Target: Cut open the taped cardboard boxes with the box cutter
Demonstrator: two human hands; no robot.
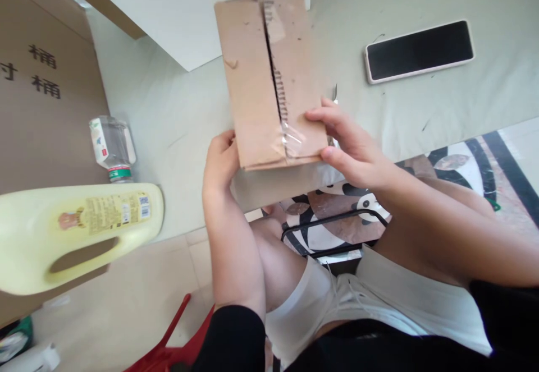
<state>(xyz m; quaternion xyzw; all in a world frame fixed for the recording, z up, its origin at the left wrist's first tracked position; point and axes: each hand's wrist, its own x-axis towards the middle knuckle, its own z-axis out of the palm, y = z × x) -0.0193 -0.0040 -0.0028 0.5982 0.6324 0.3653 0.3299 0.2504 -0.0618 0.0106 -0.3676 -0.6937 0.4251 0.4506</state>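
Note:
A brown cardboard box (252,91) sits in front of me over the pale-covered table. Its top flaps meet at a dark, ragged seam, and clear tape with torn edges lies along it. My left hand (221,159) grips the box's left side near the front corner; its fingertips are hidden behind the box. With thumb and fingers bent round the front right corner, my right hand (351,145) holds the other side. A small thing with a thin dark tip (336,92) shows behind my right fingers; I cannot make out its kind.
A phone (421,51) lies at the right on the tablecloth (172,119). A white box (189,13) stands behind. At left are a clear bottle (115,142), a yellow jug (113,215) and a large carton (46,131). A red chair (168,355) is below.

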